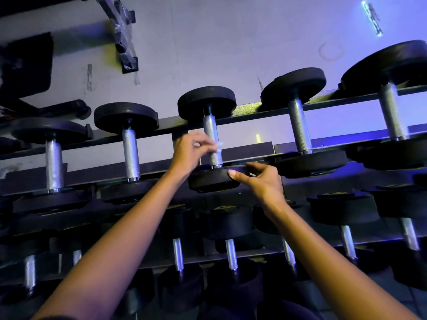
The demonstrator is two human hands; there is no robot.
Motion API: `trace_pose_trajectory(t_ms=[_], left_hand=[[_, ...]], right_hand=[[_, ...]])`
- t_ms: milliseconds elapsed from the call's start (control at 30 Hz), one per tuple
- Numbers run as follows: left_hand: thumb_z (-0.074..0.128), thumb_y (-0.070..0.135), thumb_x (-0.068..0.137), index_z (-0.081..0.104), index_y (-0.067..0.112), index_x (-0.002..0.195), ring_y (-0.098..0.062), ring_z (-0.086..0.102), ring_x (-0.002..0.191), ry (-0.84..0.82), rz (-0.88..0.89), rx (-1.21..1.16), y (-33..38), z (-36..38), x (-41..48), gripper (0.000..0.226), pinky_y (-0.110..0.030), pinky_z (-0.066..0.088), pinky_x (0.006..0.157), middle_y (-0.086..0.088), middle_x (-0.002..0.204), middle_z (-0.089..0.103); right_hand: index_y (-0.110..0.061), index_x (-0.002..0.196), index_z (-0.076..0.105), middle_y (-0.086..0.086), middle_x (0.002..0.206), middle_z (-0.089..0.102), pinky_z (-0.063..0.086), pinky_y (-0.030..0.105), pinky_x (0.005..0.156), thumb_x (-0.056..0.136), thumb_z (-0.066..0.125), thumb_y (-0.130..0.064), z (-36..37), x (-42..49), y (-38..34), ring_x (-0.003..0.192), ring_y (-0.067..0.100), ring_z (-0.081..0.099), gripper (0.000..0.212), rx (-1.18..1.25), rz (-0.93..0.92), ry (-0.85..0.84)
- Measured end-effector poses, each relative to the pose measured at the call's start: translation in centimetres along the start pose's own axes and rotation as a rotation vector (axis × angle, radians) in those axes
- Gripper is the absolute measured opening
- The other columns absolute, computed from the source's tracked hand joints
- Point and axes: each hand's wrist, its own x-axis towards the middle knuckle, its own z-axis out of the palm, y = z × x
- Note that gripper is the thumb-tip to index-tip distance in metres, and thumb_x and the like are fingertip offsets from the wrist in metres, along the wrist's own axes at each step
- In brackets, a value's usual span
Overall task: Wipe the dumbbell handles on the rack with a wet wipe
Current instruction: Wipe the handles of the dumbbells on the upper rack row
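Note:
A row of black dumbbells lies across the top shelf of the rack point(254, 115). The middle dumbbell has a knurled silver handle point(211, 132). My left hand point(188, 151) pinches a small white wet wipe point(218, 145) against the left side of that handle, about halfway along it. My right hand point(258, 179) grips the near black weight head point(212, 180) of the same dumbbell, thumb on its front rim and fingers curled over its top edge.
Neighbouring dumbbell handles point(130, 153) point(299, 125) stand left and right on the same shelf. A lower shelf holds several more dumbbells point(231, 252). A grey wall point(208, 42) rises behind the rack, with dark equipment point(25, 65) at the upper left.

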Motion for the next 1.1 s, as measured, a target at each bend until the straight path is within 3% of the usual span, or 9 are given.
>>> trace_pose_trajectory(t_ms=[167,267,367,567,733,900,967,1033,1100], left_hand=[[0.075,0.003,0.071,0.071,0.013,0.081,-0.005,0.057,0.073,0.239,0.019,-0.092,0.9,0.7,3.0,0.015,-0.022,0.05,0.068,0.004,0.078,0.058],[0.074,0.0,0.071,0.071,0.01,0.084,0.002,0.056,0.071,0.093,0.003,-0.046,0.0,0.5,-0.7,0.017,-0.016,0.049,0.07,0.006,0.076,0.058],[0.074,-0.004,0.069,0.071,0.01,0.084,-0.011,0.06,0.071,-0.022,-0.101,-0.135,-0.4,-0.1,-2.0,0.021,-0.023,0.053,0.068,0.0,0.075,0.061],[0.066,-0.006,0.078,0.066,0.008,0.078,-0.005,0.06,0.06,0.313,-0.297,-0.667,0.3,0.9,3.2,0.013,-0.017,0.049,0.06,0.008,0.063,0.068],[0.062,-0.006,0.08,0.064,0.008,0.079,-0.007,0.062,0.06,-0.015,-0.54,-0.643,-0.7,-0.3,-1.6,0.014,-0.018,0.055,0.063,0.003,0.065,0.07],[0.055,-0.001,0.088,0.061,0.008,0.084,-0.012,0.063,0.072,0.148,-0.572,-0.968,-0.8,0.5,2.1,0.012,-0.019,0.055,0.062,0.001,0.065,0.07],[0.055,0.005,0.089,0.063,0.01,0.091,-0.014,0.066,0.086,0.192,-0.588,-1.165,-1.0,1.3,3.3,0.01,-0.023,0.055,0.076,-0.003,0.081,0.072],[0.055,0.012,0.089,0.062,0.014,0.093,-0.017,0.066,0.094,0.091,-0.61,-1.185,-1.6,1.2,2.6,0.008,-0.029,0.054,0.084,-0.003,0.09,0.071],[0.058,0.013,0.083,0.059,0.014,0.09,-0.012,0.069,0.075,-0.049,-0.65,-1.032,-2.1,0.4,1.0,0.008,-0.025,0.056,0.068,0.0,0.077,0.072]], right_hand=[[-0.007,0.125,0.059,0.008,0.122,0.064,0.045,0.042,0.102,0.052,0.084,-0.047,0.1,-0.1,0.1,0.115,0.021,0.058,0.087,0.0,-0.003,0.006],[-0.007,0.124,0.06,0.009,0.122,0.064,0.045,0.042,0.102,0.047,0.083,-0.052,0.0,-0.1,0.0,0.115,0.021,0.058,0.092,0.002,-0.009,0.0],[-0.006,0.123,0.06,0.009,0.121,0.065,0.045,0.042,0.102,0.047,0.084,-0.05,0.0,-0.1,-0.1,0.114,0.022,0.058,0.09,0.001,-0.008,-0.001],[-0.006,0.125,0.059,0.009,0.123,0.063,0.044,0.042,0.102,0.045,0.081,-0.053,0.1,-0.2,0.1,0.115,0.021,0.058,0.095,0.01,-0.019,0.003],[-0.008,0.123,0.061,0.008,0.12,0.065,0.045,0.042,0.101,0.046,0.083,-0.053,0.0,-0.1,0.2,0.113,0.021,0.059,0.092,0.0,-0.028,0.005],[-0.008,0.124,0.06,0.008,0.122,0.064,0.045,0.041,0.102,0.054,0.084,-0.046,-0.1,-0.1,0.2,0.114,0.02,0.059,0.083,-0.017,-0.024,0.002],[-0.008,0.125,0.06,0.008,0.122,0.064,0.045,0.041,0.102,0.056,0.084,-0.045,-0.1,-0.1,0.3,0.114,0.019,0.059,0.082,-0.013,-0.023,0.01],[-0.008,0.124,0.06,0.007,0.121,0.064,0.045,0.04,0.102,0.055,0.084,-0.046,-0.1,-0.1,0.2,0.113,0.019,0.059,0.083,-0.018,-0.023,0.012],[-0.009,0.124,0.061,0.007,0.12,0.065,0.045,0.041,0.101,0.045,0.081,-0.055,-0.1,-0.3,0.1,0.113,0.019,0.059,0.093,-0.01,-0.03,0.016]])
